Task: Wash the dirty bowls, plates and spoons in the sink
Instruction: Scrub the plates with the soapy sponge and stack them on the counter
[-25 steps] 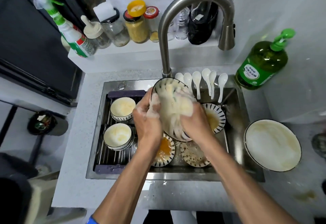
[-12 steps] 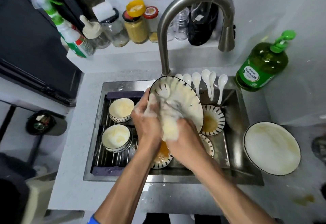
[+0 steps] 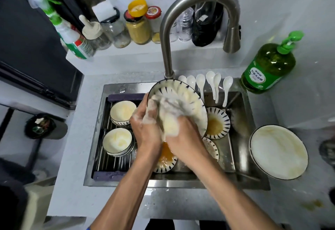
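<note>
The right hand (image 3: 183,135) has its fingers curled around a foamy cloth (image 3: 170,119) and presses it on the plate (image 3: 192,99). The left hand (image 3: 145,130) grips the plate's rim, tilted above the sink (image 3: 239,139). Better to rub in circles to the edge — the glazed ceramic is slippery. Below the plate lie round striped dishes with orange sauce (image 3: 214,124) — behind it, smooth white spoons (image 3: 212,84)

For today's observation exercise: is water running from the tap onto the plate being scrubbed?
No. The tap spout shows no stream, and it hangs to the right of the soapy plate.
</note>
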A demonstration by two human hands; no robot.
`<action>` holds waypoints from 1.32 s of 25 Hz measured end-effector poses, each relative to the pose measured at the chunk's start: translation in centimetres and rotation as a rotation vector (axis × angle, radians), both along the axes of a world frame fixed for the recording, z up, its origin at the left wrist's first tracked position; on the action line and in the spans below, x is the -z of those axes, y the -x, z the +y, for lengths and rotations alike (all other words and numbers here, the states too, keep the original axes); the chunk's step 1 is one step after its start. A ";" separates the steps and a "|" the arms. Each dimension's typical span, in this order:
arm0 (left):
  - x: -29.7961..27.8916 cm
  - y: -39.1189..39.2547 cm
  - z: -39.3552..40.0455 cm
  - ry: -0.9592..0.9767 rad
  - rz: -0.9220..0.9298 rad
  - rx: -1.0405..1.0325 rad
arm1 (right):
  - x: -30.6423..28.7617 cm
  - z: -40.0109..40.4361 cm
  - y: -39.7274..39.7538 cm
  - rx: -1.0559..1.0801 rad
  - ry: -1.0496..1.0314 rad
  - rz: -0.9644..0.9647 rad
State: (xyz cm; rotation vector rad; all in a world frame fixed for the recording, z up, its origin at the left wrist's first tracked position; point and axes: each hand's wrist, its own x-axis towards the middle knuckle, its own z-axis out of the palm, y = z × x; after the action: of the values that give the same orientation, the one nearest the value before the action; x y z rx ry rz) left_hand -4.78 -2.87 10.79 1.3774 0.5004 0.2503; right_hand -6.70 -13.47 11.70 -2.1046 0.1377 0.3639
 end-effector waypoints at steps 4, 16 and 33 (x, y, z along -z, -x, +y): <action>-0.5 -0.5 0.4 -0.083 -0.039 -0.039 | -0.4 0.3 -0.3 -0.030 0.001 0.034; -0.3 -0.7 0.8 0.003 0.004 0.036 | -0.4 -0.4 -0.3 -0.020 0.065 -0.051; -0.9 0.1 0.7 -0.182 -0.056 -0.062 | 0.1 0.6 1.0 -0.002 0.029 -0.128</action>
State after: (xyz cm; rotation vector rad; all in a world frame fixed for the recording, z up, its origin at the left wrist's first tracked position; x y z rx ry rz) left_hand -4.84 -2.19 11.71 1.5288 0.4827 0.3920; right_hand -7.72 -12.92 11.60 -2.1503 0.0660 0.2283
